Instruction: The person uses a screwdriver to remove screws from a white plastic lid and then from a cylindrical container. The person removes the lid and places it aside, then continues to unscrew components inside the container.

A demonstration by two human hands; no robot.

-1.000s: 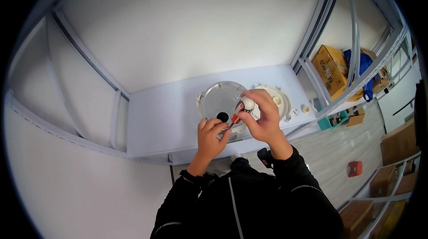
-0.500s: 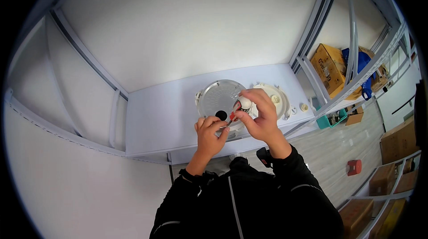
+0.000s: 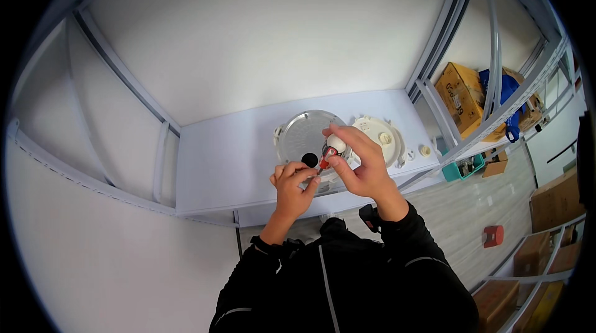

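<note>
Lying below the hands (image 3: 293, 192), a tray (image 3: 297, 137) holds 1 black disc (image 3: 309, 159).

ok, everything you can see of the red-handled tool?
The red-handled tool has a red handle with a grey patch, plastic-looking, and a slim shaft. A rounded white piece sits at its upper end; whether joined is unclear. The grip of the right hand has it slanted, shaft down-left toward the left hand, seen against a round grey disc. Tip contact: too small to tell.

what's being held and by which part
The right grip holds a red screwdriver-like tool by its handle. What the left grip pinches near the tool's tip, if anything, cannot be told.
</note>
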